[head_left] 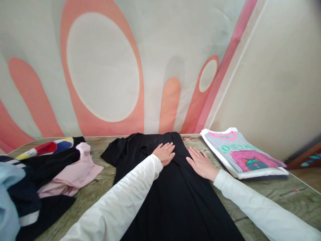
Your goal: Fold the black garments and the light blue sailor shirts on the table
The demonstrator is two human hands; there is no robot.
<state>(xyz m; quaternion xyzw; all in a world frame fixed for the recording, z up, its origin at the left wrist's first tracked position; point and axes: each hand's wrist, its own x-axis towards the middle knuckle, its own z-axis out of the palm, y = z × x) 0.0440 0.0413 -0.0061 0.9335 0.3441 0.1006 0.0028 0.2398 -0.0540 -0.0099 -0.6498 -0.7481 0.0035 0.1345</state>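
A black T-shirt [183, 197] lies spread on the wood-patterned table, its collar end toward the wall and one short sleeve out to the left. My left hand [165, 154] rests flat on the upper middle of the shirt, fingers stretched and pointing right. At the shirt's right edge lies my right hand [201, 163], palm down with the fingers apart, partly over the cloth. Neither hand grips the fabric. The right sleeve of the shirt is not visible; it may be folded under.
To the right sits a stack of folded shirts [233, 150], a grey one with a pink print on top. A loose heap of clothes on the left includes a pink garment [75, 172]. Behind the wood-patterned table [100, 187] stands a wall [155, 43] with coral shapes.
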